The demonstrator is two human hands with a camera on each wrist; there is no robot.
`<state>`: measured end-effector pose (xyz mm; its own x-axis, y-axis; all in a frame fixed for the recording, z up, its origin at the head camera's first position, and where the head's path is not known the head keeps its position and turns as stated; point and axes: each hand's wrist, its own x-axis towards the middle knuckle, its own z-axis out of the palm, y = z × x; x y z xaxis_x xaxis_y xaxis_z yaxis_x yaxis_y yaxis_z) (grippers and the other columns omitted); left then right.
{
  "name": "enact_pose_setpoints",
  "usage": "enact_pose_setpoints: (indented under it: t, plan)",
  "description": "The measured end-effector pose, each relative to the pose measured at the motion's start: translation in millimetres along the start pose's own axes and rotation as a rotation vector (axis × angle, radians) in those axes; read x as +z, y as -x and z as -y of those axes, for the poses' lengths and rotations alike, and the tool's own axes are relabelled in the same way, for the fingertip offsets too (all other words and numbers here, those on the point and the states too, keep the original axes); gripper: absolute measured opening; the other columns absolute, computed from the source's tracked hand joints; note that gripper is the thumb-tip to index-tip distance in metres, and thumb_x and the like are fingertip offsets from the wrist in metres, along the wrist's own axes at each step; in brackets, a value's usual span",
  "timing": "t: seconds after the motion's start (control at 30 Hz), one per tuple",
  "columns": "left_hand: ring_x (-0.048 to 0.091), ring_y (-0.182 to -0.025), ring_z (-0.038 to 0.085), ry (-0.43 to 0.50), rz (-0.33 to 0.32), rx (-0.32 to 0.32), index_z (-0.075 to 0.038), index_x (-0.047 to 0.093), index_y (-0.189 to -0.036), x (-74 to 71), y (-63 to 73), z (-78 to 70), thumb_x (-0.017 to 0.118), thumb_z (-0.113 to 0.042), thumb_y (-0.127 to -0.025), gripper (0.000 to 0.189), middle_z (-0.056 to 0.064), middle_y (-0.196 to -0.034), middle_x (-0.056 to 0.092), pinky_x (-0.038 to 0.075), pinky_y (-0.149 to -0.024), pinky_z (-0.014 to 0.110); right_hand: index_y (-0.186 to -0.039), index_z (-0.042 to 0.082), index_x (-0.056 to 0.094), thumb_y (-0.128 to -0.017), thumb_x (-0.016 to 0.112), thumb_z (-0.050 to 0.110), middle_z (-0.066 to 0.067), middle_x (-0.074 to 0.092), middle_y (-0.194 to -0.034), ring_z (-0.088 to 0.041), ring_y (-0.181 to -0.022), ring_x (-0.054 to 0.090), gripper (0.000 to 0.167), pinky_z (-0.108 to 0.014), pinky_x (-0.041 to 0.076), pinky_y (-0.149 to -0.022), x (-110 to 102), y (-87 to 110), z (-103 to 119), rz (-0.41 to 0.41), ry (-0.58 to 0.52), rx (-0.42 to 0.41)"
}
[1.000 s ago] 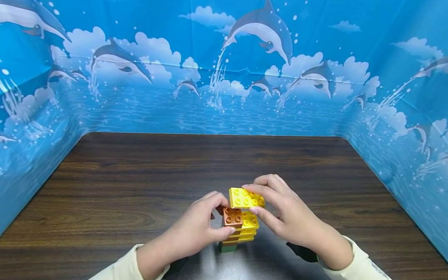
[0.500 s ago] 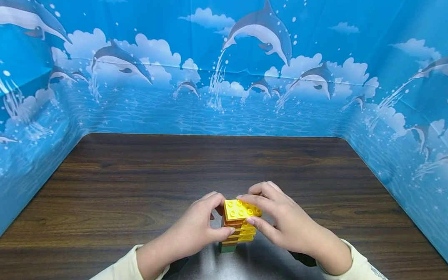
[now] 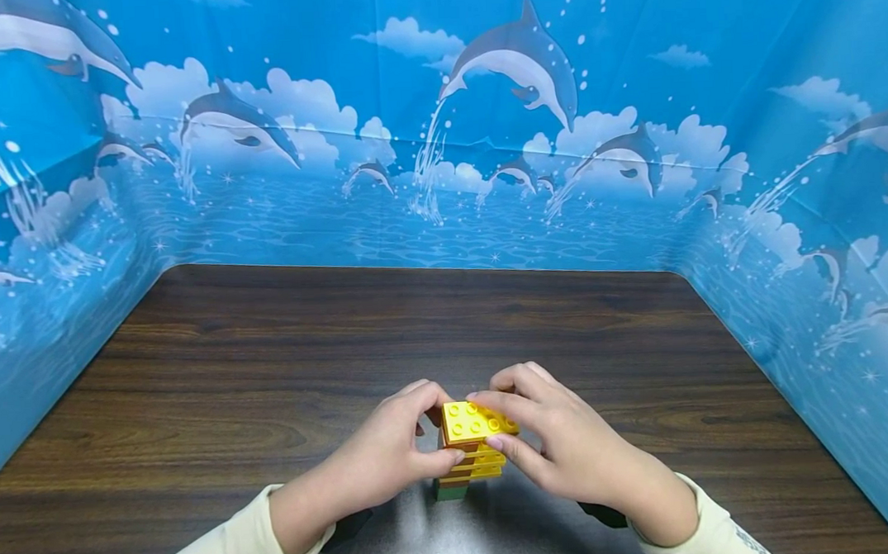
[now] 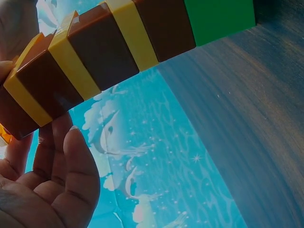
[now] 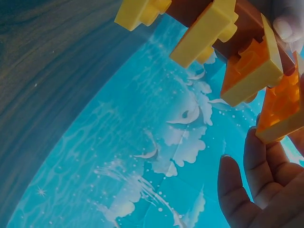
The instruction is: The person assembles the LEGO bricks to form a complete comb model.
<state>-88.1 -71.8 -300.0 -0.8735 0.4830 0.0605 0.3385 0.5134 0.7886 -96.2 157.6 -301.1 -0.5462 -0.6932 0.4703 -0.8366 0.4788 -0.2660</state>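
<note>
A tower of stacked toy building bricks (image 3: 460, 466) stands near the front of the table, brown and thin yellow layers alternating above a green brick (image 4: 221, 19) at the foot. Several yellow plates (image 5: 254, 76) jut out on its right side. My left hand (image 3: 391, 436) grips the tower near its top, thumb in front and fingers behind. On the uppermost brown brick lies a flat yellow studded building brick (image 3: 468, 420), pinched at its right end between the thumb and fingers of my right hand (image 3: 563, 437). Its overhang shows from below in the right wrist view.
The dark wood-grain table (image 3: 305, 333) stretches behind and to both sides of the tower. A blue curtain (image 3: 322, 208) printed with dolphins surrounds its back and sides.
My right hand has brought the yellow brick down and slightly left, from above the tower onto its top brown brick. My left hand has kept its hold in place.
</note>
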Motion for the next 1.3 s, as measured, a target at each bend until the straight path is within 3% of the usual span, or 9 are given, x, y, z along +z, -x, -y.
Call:
enact_pose_setpoints:
  t: [0.3, 0.57, 0.9, 1.07, 1.3]
  plan:
    - [0.051, -0.089, 0.014, 0.027, 0.022, -0.014, -0.011, 0.057, -0.1, -1.5, -2.0, 0.7, 0.078, -0.014, -0.08, 0.029, -0.004, -0.095, 0.054, 0.045, -0.073, 0.028, -0.123, 0.014, 0.065, -0.095, 0.061, 0.032, 0.005, 0.055, -0.11, -0.009, -0.095, 0.046, 0.034, -0.025, 0.045, -0.074, -3.2, -3.2, 2.8, 0.029, 0.047, 0.004]
    - [0.051, -0.09, 0.016, 0.046, 0.021, -0.02, -0.011, 0.058, -0.101, -2.5, -1.9, 0.0, 0.079, -0.016, -0.079, 0.031, -0.004, -0.096, 0.055, 0.047, -0.073, 0.03, -0.122, 0.014, 0.066, -0.085, 0.073, 0.02, 0.005, 0.055, -0.107, -0.009, -0.092, 0.045, 0.037, -0.025, 0.045, -0.073, -5.7, -5.9, 6.8, 0.05, 0.071, 0.014]
    - [0.051, -0.09, 0.015, 0.046, 0.011, -0.036, -0.012, 0.059, -0.1, -0.5, -0.6, -0.6, 0.079, -0.013, -0.079, 0.029, -0.005, -0.096, 0.056, 0.047, -0.072, 0.029, -0.12, 0.013, 0.066, -0.084, 0.074, 0.021, 0.004, 0.055, -0.107, -0.01, -0.093, 0.046, 0.038, -0.025, 0.045, -0.073, -5.7, -6.0, 8.4, 0.06, 0.103, 0.014]
    - [0.051, -0.091, 0.016, 0.073, 0.011, -0.026, -0.012, 0.06, -0.102, -0.1, 0.7, -0.2, 0.078, -0.014, -0.08, 0.028, -0.004, -0.097, 0.056, 0.047, -0.073, 0.031, -0.121, 0.014, 0.066, -0.084, 0.074, 0.021, 0.004, 0.055, -0.107, -0.01, -0.092, 0.046, 0.038, -0.025, 0.045, -0.073, -6.1, -5.9, 8.5, 0.065, 0.099, 0.019]
    - [0.051, -0.099, 0.018, 0.163, -0.011, 0.035, -0.012, 0.057, -0.117, -0.2, 5.1, 5.0, 0.072, -0.028, -0.086, 0.038, -0.003, -0.108, 0.057, 0.047, -0.084, 0.04, -0.123, 0.015, 0.065, -0.087, 0.072, 0.025, 0.005, 0.056, -0.11, -0.01, -0.096, 0.048, 0.038, -0.029, 0.047, -0.077, -7.7, -5.7, 9.2, 0.086, 0.068, 0.052]
